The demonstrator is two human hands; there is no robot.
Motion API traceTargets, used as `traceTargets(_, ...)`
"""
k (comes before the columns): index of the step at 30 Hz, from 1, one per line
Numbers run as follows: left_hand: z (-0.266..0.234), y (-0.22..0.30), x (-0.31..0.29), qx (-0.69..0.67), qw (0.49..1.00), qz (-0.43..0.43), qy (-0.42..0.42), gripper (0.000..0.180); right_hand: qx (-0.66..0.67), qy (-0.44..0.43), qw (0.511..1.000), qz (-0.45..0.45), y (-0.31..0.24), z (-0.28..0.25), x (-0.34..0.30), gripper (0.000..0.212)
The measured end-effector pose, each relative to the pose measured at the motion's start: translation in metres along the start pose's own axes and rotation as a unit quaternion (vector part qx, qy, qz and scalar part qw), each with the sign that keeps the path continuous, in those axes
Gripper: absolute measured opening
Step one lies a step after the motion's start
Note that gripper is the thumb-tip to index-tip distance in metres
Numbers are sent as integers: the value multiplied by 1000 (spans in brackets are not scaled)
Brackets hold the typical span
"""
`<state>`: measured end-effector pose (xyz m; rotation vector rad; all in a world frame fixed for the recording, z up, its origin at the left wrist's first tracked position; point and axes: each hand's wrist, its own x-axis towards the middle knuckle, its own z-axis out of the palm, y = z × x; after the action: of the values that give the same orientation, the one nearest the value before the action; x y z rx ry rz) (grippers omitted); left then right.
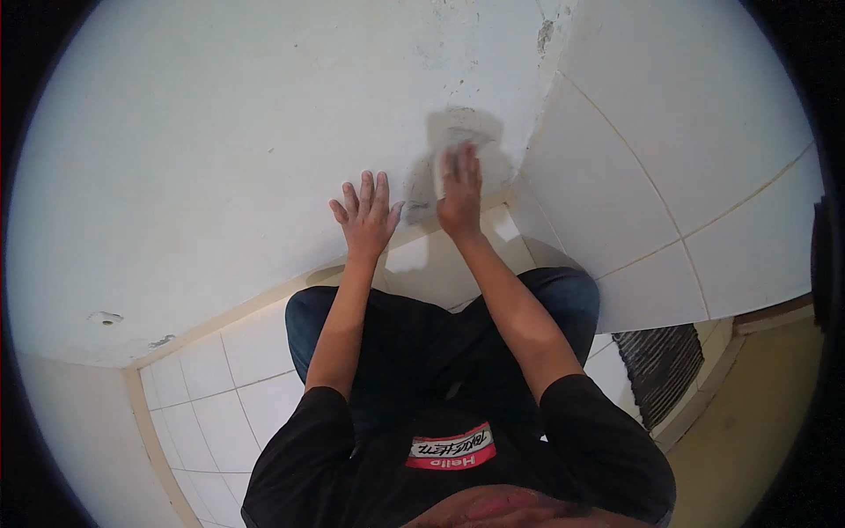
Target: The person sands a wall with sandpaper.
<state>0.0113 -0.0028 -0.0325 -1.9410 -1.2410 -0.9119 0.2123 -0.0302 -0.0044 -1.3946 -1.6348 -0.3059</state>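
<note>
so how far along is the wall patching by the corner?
Done: a grey patch already covers a small area of the white wall beside the tiled corner. In hand: the right hand presses on that patch, what it holds is blurred; the left hand lies flat on the wall beside it. Left: dark chipped marks higher up the corner look untouched.

Red and white rectangular label (pixel 451 447) on black shirt chest, seemingly printed, near lower edge

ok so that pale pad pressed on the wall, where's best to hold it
Probably flat across its back, palm and fingers spread, coming square from the front. The pale pad lies flush on the wall under the right hand, so no edge looks free to pinch.
</note>
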Motion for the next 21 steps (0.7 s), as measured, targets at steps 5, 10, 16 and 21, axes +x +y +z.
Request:
traceTargets(5, -4, 2, 3, 16, 999, 26, -10, 76, -37, -93, 991, -89, -20, 2, -7, 65)
traceTargets(10, -3, 0, 3, 16, 999, 27, -9, 77, -57, -68, 993, -82, -5, -1, -4, 72)
traceTargets(16, 0, -1, 0, -3, 1000, 7, 3, 73, -38, 11, 992, 120, 13, -8, 5, 81)
traceTargets(21, 1, 2, 2, -1, 1000, 7, 3, 73, 31, 75, 956, 281, 45, 8, -4, 80)
